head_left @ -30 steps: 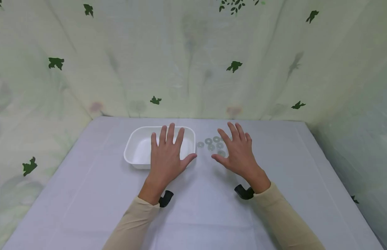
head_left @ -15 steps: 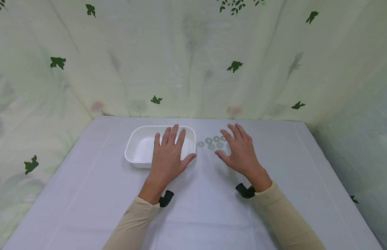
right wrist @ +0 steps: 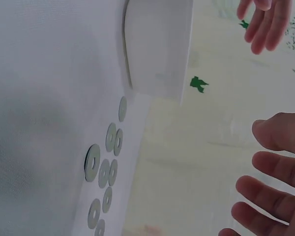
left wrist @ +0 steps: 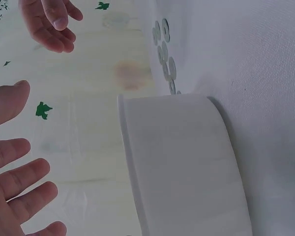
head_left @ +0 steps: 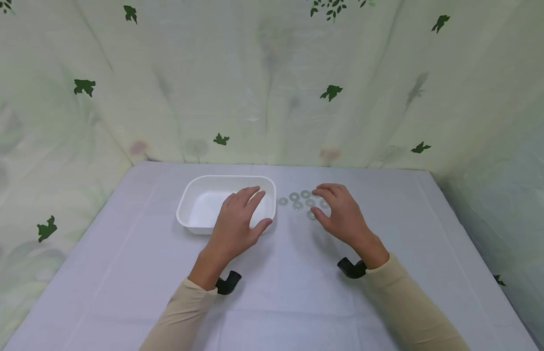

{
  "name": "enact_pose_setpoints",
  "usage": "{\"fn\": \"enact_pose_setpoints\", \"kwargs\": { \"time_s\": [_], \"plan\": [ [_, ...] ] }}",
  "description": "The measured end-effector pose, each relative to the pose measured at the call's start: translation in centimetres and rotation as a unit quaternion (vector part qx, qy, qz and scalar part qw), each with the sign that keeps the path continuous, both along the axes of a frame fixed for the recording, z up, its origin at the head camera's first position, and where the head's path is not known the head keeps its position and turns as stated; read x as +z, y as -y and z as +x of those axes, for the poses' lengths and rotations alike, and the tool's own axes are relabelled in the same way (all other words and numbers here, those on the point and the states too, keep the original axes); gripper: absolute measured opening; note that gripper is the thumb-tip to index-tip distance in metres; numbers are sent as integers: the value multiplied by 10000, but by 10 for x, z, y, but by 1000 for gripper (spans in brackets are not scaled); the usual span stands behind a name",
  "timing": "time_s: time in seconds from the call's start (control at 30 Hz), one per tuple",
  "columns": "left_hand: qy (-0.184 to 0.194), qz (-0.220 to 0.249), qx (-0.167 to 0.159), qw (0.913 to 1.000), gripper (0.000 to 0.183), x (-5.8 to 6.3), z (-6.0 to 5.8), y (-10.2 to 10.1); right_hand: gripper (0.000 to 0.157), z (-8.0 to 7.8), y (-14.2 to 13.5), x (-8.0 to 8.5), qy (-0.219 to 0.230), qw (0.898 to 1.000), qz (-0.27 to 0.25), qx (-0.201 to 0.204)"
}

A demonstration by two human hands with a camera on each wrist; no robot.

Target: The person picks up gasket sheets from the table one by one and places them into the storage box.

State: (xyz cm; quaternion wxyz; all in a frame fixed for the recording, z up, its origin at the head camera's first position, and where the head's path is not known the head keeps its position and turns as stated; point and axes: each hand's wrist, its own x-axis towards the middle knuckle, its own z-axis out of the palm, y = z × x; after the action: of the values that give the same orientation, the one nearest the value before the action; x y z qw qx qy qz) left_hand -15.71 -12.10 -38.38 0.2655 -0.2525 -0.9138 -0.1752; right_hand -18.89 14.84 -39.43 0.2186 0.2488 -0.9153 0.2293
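My left hand (head_left: 238,219) hovers over the near right part of a white plastic tray (head_left: 196,229), fingers loosely bent and thumb spread. Nothing lies in its grasp, and in the left wrist view its fingers (left wrist: 29,174) are apart from the tray's wall. Right of the tray, several flat grey washers (head_left: 294,206) lie loosely grouped. Above their right side is my right hand (head_left: 342,214), its fingers curved forward and its thumb apart from them; it overlaps some washers in the head view. In the right wrist view its fingers (right wrist: 265,194) hold nothing, and the washers (right wrist: 89,170) lie flat below.
A pale lilac cloth (head_left: 272,326) covers the table. Behind it hangs a light curtain (head_left: 272,97) with green bird and leaf prints, wrapping round both sides. Each wrist carries a black camera mount (head_left: 352,269), and both sleeves (head_left: 412,302) are beige.
Both hands have dipped from a spread, straight-fingered pose, fingers now bending. The right hand has shifted slightly right, its thumb and fingers closer together. Tray and washers stay put.
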Motion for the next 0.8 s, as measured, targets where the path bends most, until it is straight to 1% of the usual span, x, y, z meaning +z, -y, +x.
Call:
{"fn": "enact_pose_setpoints", "kwargs": {
  "time_s": [0.13, 0.2, 0.37, 0.47, 0.53, 0.63, 0.7, 0.8],
  "plan": [
    [-15, 17, -126, 9999, 60, 0, 3, 5, 39, 3, 1, 2, 65, 9992, -244, 295],
    [-5, 19, -190, 9998, 59, -1, 5, 10, 38, 4, 2, 3, 140, 9984, -274, 466],
    [-29, 95, -325, 9994, 59, -4, 9, 27, 38, 6, 1, 7, 418, 9959, 31, 803],
    [-74, 176, -370, 9991, 58, -6, 8, 40, 40, 5, -2, 10, 592, 9934, 87, 981],
    [-15, 295, -357, 9989, 58, -7, 6, 49, 42, 4, -5, 13, 695, 9918, 118, 1065],
    [196, 549, -171, 9982, 58, -11, 2, 67, 45, 1, -9, 15, 830, 9897, 203, 1146],
    [429, 717, 44, 9965, 59, -14, 0, 79, 47, -1, -12, 16, 892, 9886, 320, 1168],
    [830, 897, 388, 9918, 61, -17, -3, 99, 47, -5, -17, 18, 955, 9873, 471, 1175]
  ]
}}
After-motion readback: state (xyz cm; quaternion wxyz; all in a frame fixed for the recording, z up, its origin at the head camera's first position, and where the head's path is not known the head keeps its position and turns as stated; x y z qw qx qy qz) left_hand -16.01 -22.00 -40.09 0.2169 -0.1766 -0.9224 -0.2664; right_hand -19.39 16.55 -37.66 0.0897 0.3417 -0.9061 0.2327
